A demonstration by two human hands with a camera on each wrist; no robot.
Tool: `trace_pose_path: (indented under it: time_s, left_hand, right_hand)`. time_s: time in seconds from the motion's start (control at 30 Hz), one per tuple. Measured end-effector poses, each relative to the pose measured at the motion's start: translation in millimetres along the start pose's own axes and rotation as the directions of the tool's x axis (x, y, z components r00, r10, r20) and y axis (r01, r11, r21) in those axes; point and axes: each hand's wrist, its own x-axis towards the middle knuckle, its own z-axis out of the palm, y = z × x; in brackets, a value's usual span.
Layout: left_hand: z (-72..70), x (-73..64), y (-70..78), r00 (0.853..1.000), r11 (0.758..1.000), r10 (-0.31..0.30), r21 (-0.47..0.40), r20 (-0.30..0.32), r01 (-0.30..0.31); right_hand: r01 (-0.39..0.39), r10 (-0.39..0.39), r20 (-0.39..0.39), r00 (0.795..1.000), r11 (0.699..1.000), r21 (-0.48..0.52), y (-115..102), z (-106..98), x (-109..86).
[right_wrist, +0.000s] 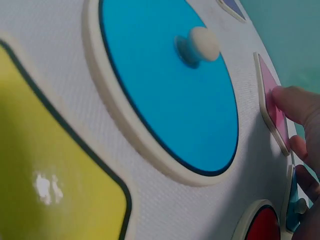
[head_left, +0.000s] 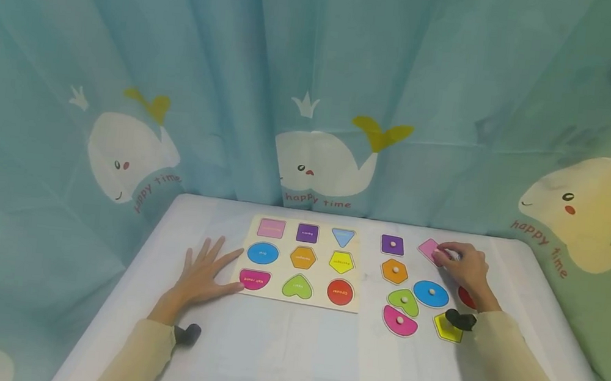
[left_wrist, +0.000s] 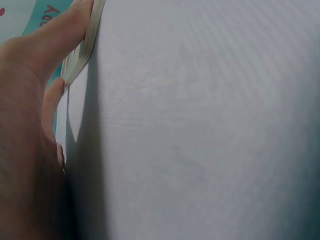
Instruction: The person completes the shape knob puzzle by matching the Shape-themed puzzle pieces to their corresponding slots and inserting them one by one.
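Note:
My left hand [head_left: 202, 275] lies with fingers spread at the left edge of a cream shape puzzle board [head_left: 294, 305], thumb and index fingertips on its rim. The board shows printed coloured shapes with words. At the table's far right, my right hand [head_left: 466, 268] pinches at the middle of a pink rectangle piece [head_left: 428, 249]; its knob is hidden by the fingers. In the right wrist view the thumb meets the pink rectangle's face. A blue piece [right_wrist: 291, 202] with a knob sits under that hand's fingers. Beside them lies a blue oval piece [head_left: 430, 294].
Other knobbed pieces lie right of the board: purple square [head_left: 392, 245], orange hexagon [head_left: 394, 271], green heart [head_left: 404, 302], magenta half round [head_left: 400, 321], yellow pentagon [head_left: 447, 328] and red circle [head_left: 466, 297], partly covered by the wrist. A whale-print curtain [head_left: 326, 94] hangs behind the white table [head_left: 289, 361].

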Motion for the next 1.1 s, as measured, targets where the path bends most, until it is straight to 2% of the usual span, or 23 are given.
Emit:
trace_pose_path:
  time_s: [0.13,0.27,0.63,1.1]
  left_hand:
    - [0.2,-0.5,1.0,1.0,1.0,-0.005,0.007,-0.007,0.005]
    - [-1.6,0.3,0.2,1.0,1.0,-0.014,0.015,0.001,0.014]
    - [-9.1,10.7,5.7,0.994,0.999,-0.031,-0.023,0.103,0.034]
    - [-11.1,10.6,4.3,0.993,0.999,-0.028,-0.038,0.111,0.033]
  right_hand:
    - [0.024,-0.024,-0.027,0.999,1.0,-0.021,-1,2,1.9]
    - [0.01,-0.01,-0.023,1.0,1.0,-0.012,-2,1,2.4]
    - [-0.03,0.03,-0.016,0.999,1.0,0.002,0,1,1.6]
    - [-0.049,0.049,-0.024,0.998,0.999,-0.006,-4,2,1.7]
